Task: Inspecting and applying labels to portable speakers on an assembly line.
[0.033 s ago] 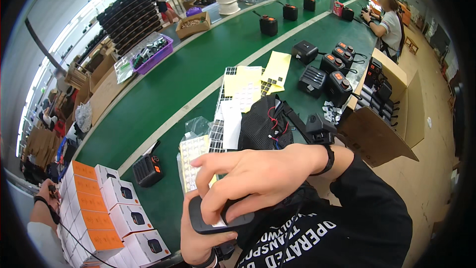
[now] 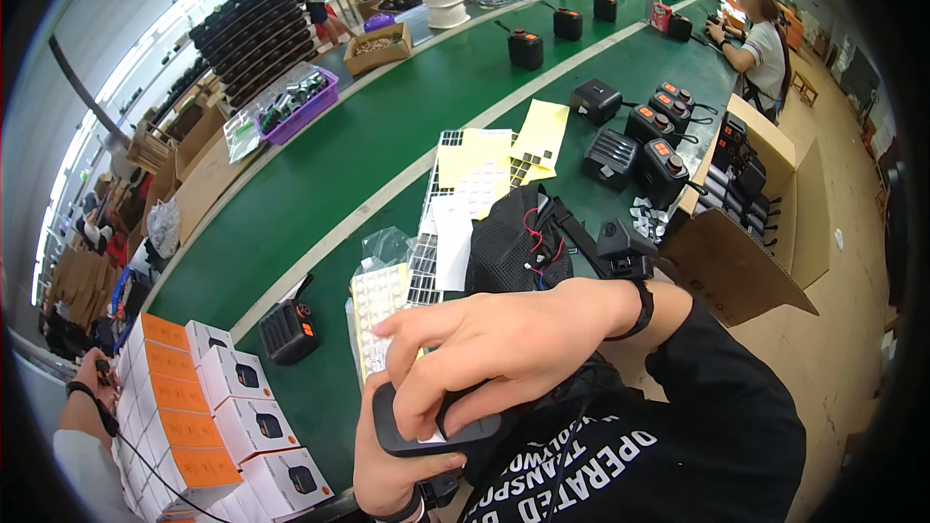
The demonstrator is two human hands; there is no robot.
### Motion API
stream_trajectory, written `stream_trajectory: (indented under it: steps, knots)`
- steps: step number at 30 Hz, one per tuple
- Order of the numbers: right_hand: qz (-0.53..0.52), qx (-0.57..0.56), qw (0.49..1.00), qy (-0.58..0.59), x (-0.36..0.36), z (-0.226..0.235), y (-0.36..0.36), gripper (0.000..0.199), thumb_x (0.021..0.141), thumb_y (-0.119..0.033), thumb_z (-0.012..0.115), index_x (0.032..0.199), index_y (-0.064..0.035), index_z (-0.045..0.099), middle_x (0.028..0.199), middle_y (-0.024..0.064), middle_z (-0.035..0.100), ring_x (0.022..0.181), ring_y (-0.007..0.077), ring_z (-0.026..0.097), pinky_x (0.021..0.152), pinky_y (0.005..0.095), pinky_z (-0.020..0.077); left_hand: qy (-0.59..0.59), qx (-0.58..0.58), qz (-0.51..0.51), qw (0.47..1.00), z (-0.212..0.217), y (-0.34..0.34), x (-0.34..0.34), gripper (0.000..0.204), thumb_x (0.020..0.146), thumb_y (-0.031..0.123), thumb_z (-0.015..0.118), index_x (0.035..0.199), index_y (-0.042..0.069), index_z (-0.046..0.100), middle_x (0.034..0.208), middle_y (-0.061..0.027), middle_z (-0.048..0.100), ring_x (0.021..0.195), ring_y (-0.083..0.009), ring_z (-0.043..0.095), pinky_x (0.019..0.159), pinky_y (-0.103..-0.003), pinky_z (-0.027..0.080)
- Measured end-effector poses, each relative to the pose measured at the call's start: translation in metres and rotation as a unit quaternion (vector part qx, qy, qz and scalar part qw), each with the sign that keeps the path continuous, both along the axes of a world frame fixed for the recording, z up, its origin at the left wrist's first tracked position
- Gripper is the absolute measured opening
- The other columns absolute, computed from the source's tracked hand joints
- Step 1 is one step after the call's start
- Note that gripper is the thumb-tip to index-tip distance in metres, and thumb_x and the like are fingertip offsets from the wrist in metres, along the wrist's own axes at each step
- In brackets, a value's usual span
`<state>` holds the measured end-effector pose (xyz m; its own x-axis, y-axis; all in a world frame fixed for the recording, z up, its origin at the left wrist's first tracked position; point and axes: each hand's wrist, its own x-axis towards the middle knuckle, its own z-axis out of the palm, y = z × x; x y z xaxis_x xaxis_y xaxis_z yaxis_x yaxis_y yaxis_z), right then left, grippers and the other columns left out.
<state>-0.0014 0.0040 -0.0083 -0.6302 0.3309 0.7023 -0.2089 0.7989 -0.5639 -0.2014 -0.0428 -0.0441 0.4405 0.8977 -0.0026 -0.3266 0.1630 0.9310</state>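
My left hand (image 2: pixel 387 470) holds a flat black device (image 2: pixel 426 434) from underneath, close to my chest. My right hand (image 2: pixel 494 349), with a black band on the wrist, lies over the device, its fingertips pressing on the top face. Just beyond my fingers a clear sheet of small white round pads (image 2: pixel 376 302) lies on the green belt (image 2: pixel 368 165). A black mesh pouch with red wires (image 2: pixel 513 242) sits behind my right hand.
Yellow and white sticker sheets (image 2: pixel 484 163) lie mid-table. Black units with orange buttons (image 2: pixel 659 157) stand beside an open cardboard box (image 2: pixel 765 232). White-and-orange boxes (image 2: pixel 194 407) are stacked lower left by another person's hand (image 2: pixel 92 378). A seated person (image 2: pixel 760 39) works far right.
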Motion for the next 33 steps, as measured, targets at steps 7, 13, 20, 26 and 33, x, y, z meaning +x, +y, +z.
stream_trajectory:
  steps: [7, 13, 20, 26, 33]
  knots:
    - [0.036, -0.143, 0.989, -0.012, -0.002, -0.003, -0.010, 0.016, 0.079, -0.002, 0.062, 0.091, -0.0028, 0.052, 0.081, 0.0061, 0.057, 0.074, 0.0199, 0.056, 0.066, 0.0298, 0.0440, -0.010, -0.052, -0.039, 0.998, -0.004, 0.001, 0.003, 0.083, 0.049, -0.005, 0.083, 0.118, 0.000, 0.036, 0.106, -0.0100, 0.052, 0.103, -0.0180, 0.052, 0.089, -0.032, 0.042]
    - [0.007, -0.223, 0.975, 0.015, -0.002, -0.005, -0.018, 0.013, 0.081, -0.004, 0.063, 0.088, -0.0035, 0.052, 0.084, 0.0062, 0.060, 0.077, 0.0188, 0.058, 0.067, 0.0281, 0.0452, 0.021, -0.023, -0.042, 0.999, -0.003, 0.001, 0.000, 0.084, 0.050, -0.004, 0.083, 0.118, 0.001, 0.035, 0.107, -0.0106, 0.052, 0.100, -0.0178, 0.054, 0.085, -0.030, 0.045]
    - [-0.116, -0.140, 0.979, 0.095, -0.004, -0.006, -0.033, 0.018, 0.078, 0.000, 0.065, 0.092, -0.0015, 0.054, 0.088, 0.0081, 0.061, 0.081, 0.0207, 0.059, 0.072, 0.0288, 0.0466, 0.193, 0.133, 0.200, 0.951, -0.007, -0.016, 0.008, 0.087, 0.045, 0.003, 0.084, 0.119, 0.006, 0.038, 0.121, -0.0123, 0.044, 0.106, -0.0230, 0.051, 0.092, -0.032, 0.040]
    - [-0.241, -0.149, 0.958, 0.047, -0.011, -0.010, -0.046, 0.031, 0.074, -0.007, 0.069, 0.098, -0.0013, 0.051, 0.080, 0.0065, 0.055, 0.079, 0.0197, 0.055, 0.071, 0.0302, 0.0455, 0.324, 0.379, 0.323, 0.804, -0.016, -0.015, 0.010, 0.082, 0.051, 0.000, 0.081, 0.120, 0.009, 0.039, 0.121, -0.0146, 0.042, 0.111, -0.0244, 0.046, 0.095, -0.037, 0.038]
    - [-0.194, -0.159, 0.963, 0.094, -0.015, -0.018, -0.046, 0.027, 0.072, 0.001, 0.067, 0.093, -0.0025, 0.050, 0.078, 0.0045, 0.052, 0.074, 0.0194, 0.052, 0.070, 0.0300, 0.0444, 0.301, 0.388, 0.326, 0.808, -0.017, -0.016, 0.011, 0.083, 0.050, -0.001, 0.080, 0.120, 0.010, 0.038, 0.122, -0.0156, 0.040, 0.112, -0.0255, 0.045, 0.096, -0.037, 0.038]
